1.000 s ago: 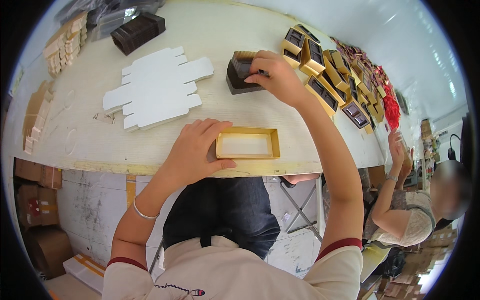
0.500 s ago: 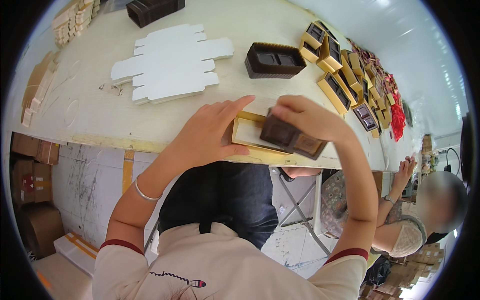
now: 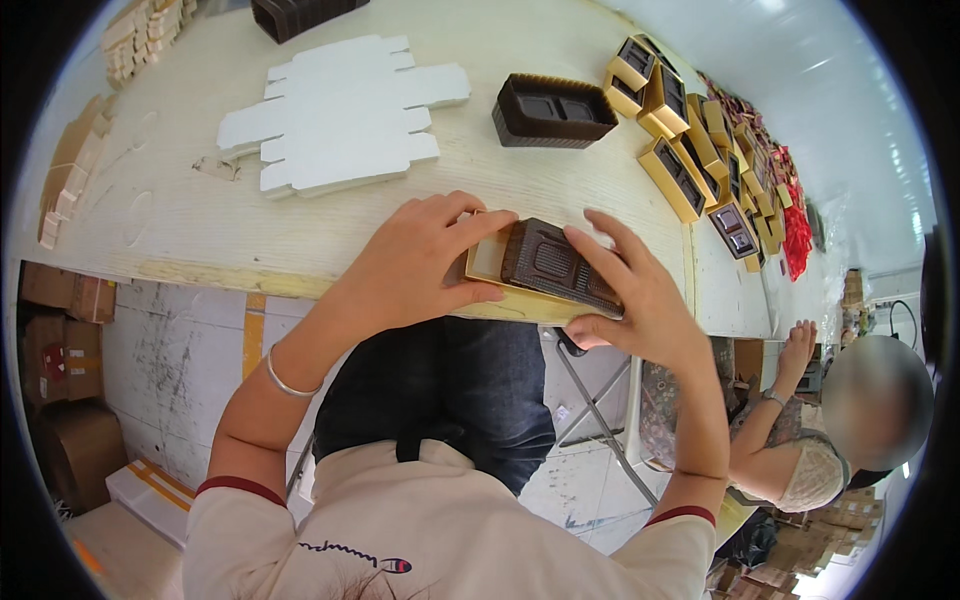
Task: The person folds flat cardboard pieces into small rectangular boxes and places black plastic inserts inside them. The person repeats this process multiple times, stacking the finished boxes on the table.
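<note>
A small gold cardboard box (image 3: 535, 308) with a pale inside lies near the table's front edge. My left hand (image 3: 425, 255) grips its left end, thumb on the near wall and fingers on the far wall. A dark brown plastic tray (image 3: 555, 262), ribbed and with molded recesses, sits tilted over the right part of the box. It covers most of the opening, and the box's pale floor shows only at the left. My right hand (image 3: 645, 295) holds the tray's right end, with the thumb at the near side and the fingers along the far side.
Beyond my hands stand a stack of brown trays (image 3: 553, 118) and a pile of flat white box blanks (image 3: 335, 115). Gold boxes with trays (image 3: 675, 178) crowd the right, beside red wrappers (image 3: 795, 235). Another person's hand (image 3: 797, 350) is at the table's right.
My right hand has turned the tray over and lowered it onto the gold box, its fingers now spread further along the edge. The left hand keeps its hold on the box.
</note>
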The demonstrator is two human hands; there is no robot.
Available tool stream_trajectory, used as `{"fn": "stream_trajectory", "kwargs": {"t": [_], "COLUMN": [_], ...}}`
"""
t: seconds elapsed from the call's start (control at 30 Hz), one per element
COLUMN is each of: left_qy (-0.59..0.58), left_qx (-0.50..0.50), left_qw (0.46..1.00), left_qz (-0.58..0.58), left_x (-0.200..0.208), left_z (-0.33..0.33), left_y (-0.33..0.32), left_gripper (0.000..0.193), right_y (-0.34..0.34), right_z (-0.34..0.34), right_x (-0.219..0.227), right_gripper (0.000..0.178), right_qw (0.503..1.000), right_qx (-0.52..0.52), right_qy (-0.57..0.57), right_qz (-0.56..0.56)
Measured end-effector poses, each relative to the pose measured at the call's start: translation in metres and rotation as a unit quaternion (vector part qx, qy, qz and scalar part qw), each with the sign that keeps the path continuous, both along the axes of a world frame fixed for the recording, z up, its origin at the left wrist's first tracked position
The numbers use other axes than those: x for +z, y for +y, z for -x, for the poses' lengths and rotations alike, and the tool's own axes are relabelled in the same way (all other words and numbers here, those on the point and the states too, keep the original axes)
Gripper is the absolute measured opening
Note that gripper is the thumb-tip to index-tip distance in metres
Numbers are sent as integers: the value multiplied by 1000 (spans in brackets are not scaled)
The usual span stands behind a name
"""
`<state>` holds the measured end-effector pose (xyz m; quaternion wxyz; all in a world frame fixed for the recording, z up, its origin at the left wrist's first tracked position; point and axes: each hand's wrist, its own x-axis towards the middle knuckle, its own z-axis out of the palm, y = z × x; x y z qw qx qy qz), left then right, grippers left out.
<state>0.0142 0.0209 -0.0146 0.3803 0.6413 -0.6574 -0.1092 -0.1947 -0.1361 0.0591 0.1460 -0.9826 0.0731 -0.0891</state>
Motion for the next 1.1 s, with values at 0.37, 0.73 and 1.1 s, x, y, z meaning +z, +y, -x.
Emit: {"fn": "stream_trajectory", "kwargs": {"t": [0.37, 0.73, 1.1], "left_qy": [42, 53, 85], "left_qx": [-19, -22, -22], "left_qw": [999, 998, 996], "left_qz": [-19, -32, -35], "left_x": [6, 10, 10], "left_z": [-2, -1, -6], "left_y": [-1, -1, -2], "left_gripper": [82, 75, 68], "right_y": [4, 17, -24], "right_z": [-13, -19, 2], "right_x": [4, -8, -2], "right_gripper": [45, 49, 45], "right_qw": [1000, 993, 970], "right_qx": [9, 36, 59], "right_qy": [3, 3, -47], "right_qz": [-29, 108, -233]}}
